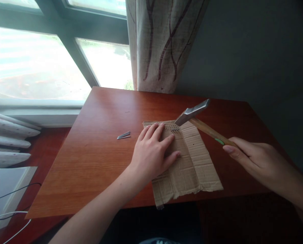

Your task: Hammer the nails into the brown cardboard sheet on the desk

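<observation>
My left hand (151, 150) lies flat with its fingers spread on a torn piece of corrugated cardboard (184, 169). Beyond its fingertips, a strip with rows of small holes (168, 127) shows on the cardboard, and several short nails (175, 129) appear to stand there. My right hand (250, 156) is closed around the wooden handle of a hammer (209, 130). The hammer's metal head is held over the cardboard's far edge, close to the nails; whether it touches them I cannot tell. Left of my left hand, several loose nails (123, 135) lie together on the table.
The reddish-brown wooden table (90, 162) extends to both sides of the cardboard, which overhangs its near edge. A patterned curtain (164, 44) hangs behind it, beside a window (105, 61). Cables (14, 212) run at the lower left.
</observation>
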A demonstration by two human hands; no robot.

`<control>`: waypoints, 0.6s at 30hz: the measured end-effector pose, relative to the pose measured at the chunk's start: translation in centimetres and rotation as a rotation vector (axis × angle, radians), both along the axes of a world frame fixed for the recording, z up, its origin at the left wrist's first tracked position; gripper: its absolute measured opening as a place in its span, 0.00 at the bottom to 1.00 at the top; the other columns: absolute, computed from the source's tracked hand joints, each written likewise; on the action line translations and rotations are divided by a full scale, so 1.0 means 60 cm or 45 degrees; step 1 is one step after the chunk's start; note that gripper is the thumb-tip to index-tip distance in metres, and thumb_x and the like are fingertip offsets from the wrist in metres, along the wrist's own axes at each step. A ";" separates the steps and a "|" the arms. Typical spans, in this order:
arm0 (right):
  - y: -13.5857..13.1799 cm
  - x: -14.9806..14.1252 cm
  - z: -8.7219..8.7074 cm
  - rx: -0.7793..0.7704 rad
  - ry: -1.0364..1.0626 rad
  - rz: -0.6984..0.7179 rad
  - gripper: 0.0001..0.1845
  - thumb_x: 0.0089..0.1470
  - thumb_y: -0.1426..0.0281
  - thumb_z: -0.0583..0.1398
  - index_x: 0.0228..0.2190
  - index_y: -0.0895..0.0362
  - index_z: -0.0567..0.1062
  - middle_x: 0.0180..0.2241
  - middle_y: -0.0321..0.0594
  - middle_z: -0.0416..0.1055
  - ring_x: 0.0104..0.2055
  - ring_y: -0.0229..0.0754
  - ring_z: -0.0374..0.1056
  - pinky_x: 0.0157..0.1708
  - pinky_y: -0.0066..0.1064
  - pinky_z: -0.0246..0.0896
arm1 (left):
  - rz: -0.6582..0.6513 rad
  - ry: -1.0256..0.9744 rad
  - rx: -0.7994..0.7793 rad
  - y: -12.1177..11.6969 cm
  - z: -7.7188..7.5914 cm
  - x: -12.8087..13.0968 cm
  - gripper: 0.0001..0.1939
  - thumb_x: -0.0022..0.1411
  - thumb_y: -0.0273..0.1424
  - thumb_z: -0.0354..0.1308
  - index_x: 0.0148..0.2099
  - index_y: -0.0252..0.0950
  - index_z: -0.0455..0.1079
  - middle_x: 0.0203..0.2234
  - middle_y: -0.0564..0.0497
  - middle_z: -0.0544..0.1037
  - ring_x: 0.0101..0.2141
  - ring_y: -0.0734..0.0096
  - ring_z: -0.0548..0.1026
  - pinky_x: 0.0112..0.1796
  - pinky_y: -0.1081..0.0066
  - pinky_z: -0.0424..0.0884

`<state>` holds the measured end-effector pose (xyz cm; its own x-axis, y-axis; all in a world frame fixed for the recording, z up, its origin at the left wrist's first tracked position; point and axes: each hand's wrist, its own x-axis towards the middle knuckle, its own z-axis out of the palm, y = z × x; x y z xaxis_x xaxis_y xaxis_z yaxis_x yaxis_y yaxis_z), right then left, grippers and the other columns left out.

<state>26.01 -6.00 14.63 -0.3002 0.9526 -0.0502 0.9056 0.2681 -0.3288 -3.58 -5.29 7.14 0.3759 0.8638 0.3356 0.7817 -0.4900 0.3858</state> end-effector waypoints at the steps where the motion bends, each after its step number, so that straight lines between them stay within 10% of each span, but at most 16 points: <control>1: 0.000 0.002 0.003 0.034 -0.002 -0.010 0.29 0.68 0.45 0.49 0.24 0.51 0.65 0.16 0.31 0.62 0.18 0.38 0.61 0.23 0.32 0.51 | -0.001 0.000 0.001 0.000 0.000 0.000 0.22 0.66 0.48 0.61 0.55 0.40 0.78 0.64 0.36 0.71 0.64 0.40 0.66 0.63 0.41 0.64; 18: 0.004 -0.004 -0.007 -0.065 -0.051 0.072 0.26 0.69 0.47 0.50 0.28 0.51 0.68 0.20 0.33 0.67 0.21 0.40 0.66 0.24 0.32 0.51 | -0.002 -0.010 -0.007 0.001 0.000 0.000 0.23 0.66 0.48 0.61 0.56 0.41 0.78 0.64 0.38 0.71 0.64 0.40 0.67 0.64 0.42 0.63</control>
<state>25.74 -5.73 14.21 -0.3503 0.9299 -0.1118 0.9022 0.3030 -0.3069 -3.59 -5.22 7.11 0.3747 0.8651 0.3334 0.7779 -0.4890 0.3946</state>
